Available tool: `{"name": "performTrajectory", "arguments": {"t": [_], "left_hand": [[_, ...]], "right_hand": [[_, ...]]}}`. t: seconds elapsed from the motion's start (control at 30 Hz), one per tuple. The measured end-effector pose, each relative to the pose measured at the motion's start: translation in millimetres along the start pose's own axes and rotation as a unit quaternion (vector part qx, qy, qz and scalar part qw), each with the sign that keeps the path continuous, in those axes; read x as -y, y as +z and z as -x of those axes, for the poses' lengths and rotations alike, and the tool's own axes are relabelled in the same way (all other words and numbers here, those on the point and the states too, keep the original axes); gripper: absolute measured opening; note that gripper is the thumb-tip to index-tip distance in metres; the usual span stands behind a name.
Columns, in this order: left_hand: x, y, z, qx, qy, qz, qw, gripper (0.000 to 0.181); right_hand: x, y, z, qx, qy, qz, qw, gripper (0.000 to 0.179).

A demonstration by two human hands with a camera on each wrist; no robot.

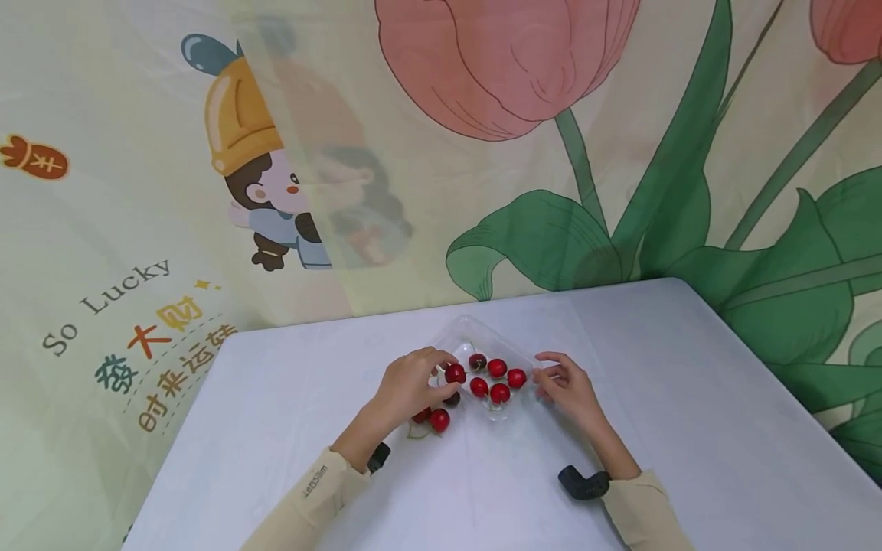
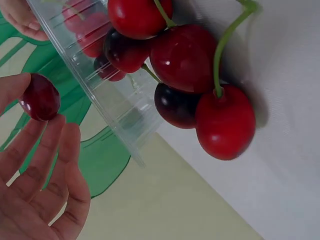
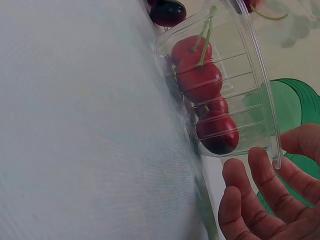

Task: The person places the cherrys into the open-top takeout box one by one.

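A dark red cherry [image 1: 455,373] is pinched between the thumb and fingertips of my left hand [image 1: 412,383], above the near left side of a clear plastic box [image 1: 475,329]. Seen from the left wrist, that cherry [image 2: 40,97] is apart from the box wall. My right hand [image 1: 568,386] holds the box at its right edge; in the right wrist view the thumb and fingers [image 3: 260,162] are at its rim [image 3: 270,107]. Several red cherries [image 1: 499,393] lie inside the box. Outside it, below my left hand, a small group of cherries [image 1: 439,420] rests on the table, partly hidden.
A white cloth covers the table [image 1: 276,428]. Behind it hangs a printed curtain [image 1: 400,298] with tulips and a cartoon figure. Black wrist devices [image 1: 583,484] sit at both cuffs. Some table cherries have green stems [image 2: 220,55].
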State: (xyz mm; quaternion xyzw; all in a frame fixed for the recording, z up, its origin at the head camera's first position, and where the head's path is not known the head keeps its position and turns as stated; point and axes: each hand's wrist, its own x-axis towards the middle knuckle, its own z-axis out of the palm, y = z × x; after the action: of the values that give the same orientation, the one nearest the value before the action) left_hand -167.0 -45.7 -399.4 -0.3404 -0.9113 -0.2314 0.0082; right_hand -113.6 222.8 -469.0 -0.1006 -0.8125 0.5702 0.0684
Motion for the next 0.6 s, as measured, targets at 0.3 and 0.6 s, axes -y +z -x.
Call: {"name": "performTrajectory", "arguments": {"t": [0.3, 0.6], "left_hand": [[1.2, 7.4, -25.8, 0.02, -0.024, -0.006, 0.9995, 0.031], [8.0, 20.4, -37.1, 0.04, -0.018, -0.006, 0.999, 0.027]], "right_hand": [[1.7, -0.4, 1.3, -0.003, 0.003, 0.004, 1.0, 0.03], [1.9, -0.1, 1.7, -0.004, 0.008, -0.002, 1.0, 0.03]]}}
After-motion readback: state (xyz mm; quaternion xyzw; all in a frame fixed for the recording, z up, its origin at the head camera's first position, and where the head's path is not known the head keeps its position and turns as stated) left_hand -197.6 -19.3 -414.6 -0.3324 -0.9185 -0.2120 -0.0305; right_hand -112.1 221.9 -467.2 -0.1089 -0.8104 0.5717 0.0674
